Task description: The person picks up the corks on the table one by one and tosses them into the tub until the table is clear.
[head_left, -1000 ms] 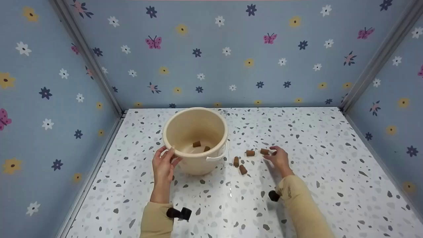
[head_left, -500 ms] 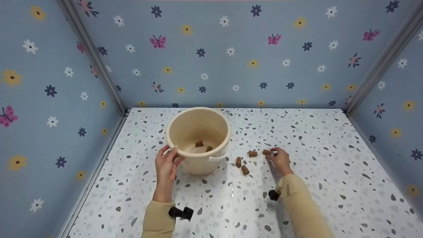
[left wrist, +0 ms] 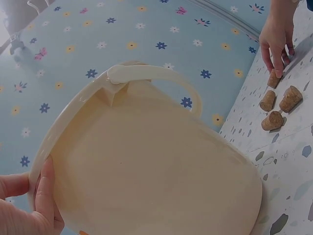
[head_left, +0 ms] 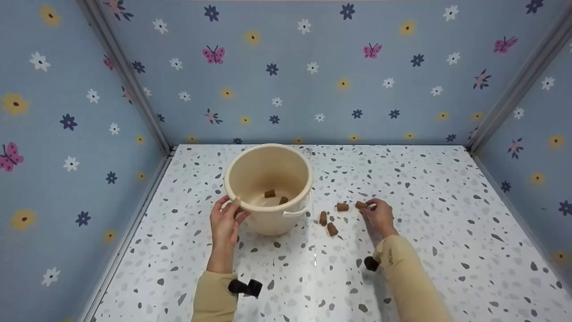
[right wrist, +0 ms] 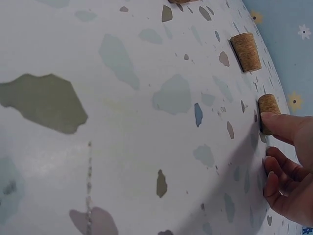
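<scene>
A cream plastic bucket stands upright on the speckled table, its white handle hanging down on the right. Two corks lie on its floor. My left hand pinches the near left rim, thumb on one side and fingers on the other, as the left wrist view also shows. To the right of the bucket, my right hand pinches a cork between thumb and finger, low at the table surface. Beside it lie three more corks, the nearest one just to the left.
The other two loose corks, one and another, lie between bucket and right hand. A blue flowered wall rises behind the white speckled table, with matching side walls left and right. Black camera mounts sit at both sleeves.
The right thumb and fingers have closed round the far right cork. The left hand stays on the bucket rim. The whole head view has shifted slightly.
</scene>
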The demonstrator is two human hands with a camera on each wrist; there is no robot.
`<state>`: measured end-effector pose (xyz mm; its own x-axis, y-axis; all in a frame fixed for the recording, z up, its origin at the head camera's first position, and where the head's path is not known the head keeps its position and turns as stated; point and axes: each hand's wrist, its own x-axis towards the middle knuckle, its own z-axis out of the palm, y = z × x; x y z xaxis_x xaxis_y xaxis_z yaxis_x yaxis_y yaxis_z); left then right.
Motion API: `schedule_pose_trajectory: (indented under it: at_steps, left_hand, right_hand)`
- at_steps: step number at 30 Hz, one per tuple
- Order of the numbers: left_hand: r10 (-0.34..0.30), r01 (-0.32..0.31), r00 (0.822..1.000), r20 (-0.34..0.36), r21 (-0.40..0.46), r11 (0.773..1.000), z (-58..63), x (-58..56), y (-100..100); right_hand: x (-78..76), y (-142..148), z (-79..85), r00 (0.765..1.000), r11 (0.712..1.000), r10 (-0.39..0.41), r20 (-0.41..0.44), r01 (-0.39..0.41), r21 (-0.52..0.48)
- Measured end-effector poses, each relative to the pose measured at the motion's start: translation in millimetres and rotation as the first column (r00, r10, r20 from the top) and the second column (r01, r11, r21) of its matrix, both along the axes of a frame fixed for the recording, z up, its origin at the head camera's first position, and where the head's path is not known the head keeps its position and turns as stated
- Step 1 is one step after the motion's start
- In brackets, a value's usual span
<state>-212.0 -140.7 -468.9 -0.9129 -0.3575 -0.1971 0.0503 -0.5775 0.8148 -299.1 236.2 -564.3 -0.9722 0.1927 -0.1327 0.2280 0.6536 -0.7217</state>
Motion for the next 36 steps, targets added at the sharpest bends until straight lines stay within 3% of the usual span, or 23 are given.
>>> schedule_pose_trajectory:
  at_steps: [4,14,21,23,24,28,30,31,36]
  left_hand:
    - [0.003,-0.003,0.999,-0.033,0.021,1.0,-0.3,0.0,1]
    - [-0.004,0.004,1.0,-0.013,0.02,1.0,0.1,0.4,1]
    - [0.009,-0.01,1.0,-0.024,-0.007,1.0,-1.6,-0.2,2]
    - [0.013,-0.013,0.999,-0.036,-0.019,1.0,-2.9,-0.1,2]
    - [0.004,-0.004,0.997,-0.076,0.002,1.0,-10.9,-3.0,-1]
    - [0.009,-0.009,0.996,-0.094,0.001,1.0,-10.6,-2.6,-1]
    - [0.008,-0.008,0.996,-0.087,0.003,1.0,-9.8,-3.0,-1]
    - [0.016,-0.017,0.999,-0.045,-0.021,1.0,-1.8,0.0,2]
    - [0.002,-0.002,1.0,0.007,-0.006,1.0,2.3,1.0,1]
  right_hand:
    - [0.5,0,0.3,1.0,1.0,0.004,-0.003,-0.004,0.003]
    - [-2.5,-2,13.4,0.999,0.999,0.013,-0.049,-0.015,-0.047]
    - [-5.9,-9,30.1,0.984,0.997,0.059,-0.167,-0.068,-0.047]
    - [-6.4,-12,36.0,0.974,0.996,0.071,-0.214,-0.08,-0.031]
    - [-6.8,-14,39.1,0.969,0.996,0.077,-0.236,-0.085,-0.023]
    - [-8.0,-23,52.3,0.933,0.994,0.102,-0.344,-0.111,-0.006]
    - [-8.0,-28,59.2,0.913,0.991,0.12,-0.39,-0.134,-0.008]
    - [-7.7,-30,62.8,0.902,0.99,0.127,-0.411,-0.143,-0.007]
    - [-4.2,-45,82.1,0.87,0.98,0.162,-0.466,-0.196,-0.024]
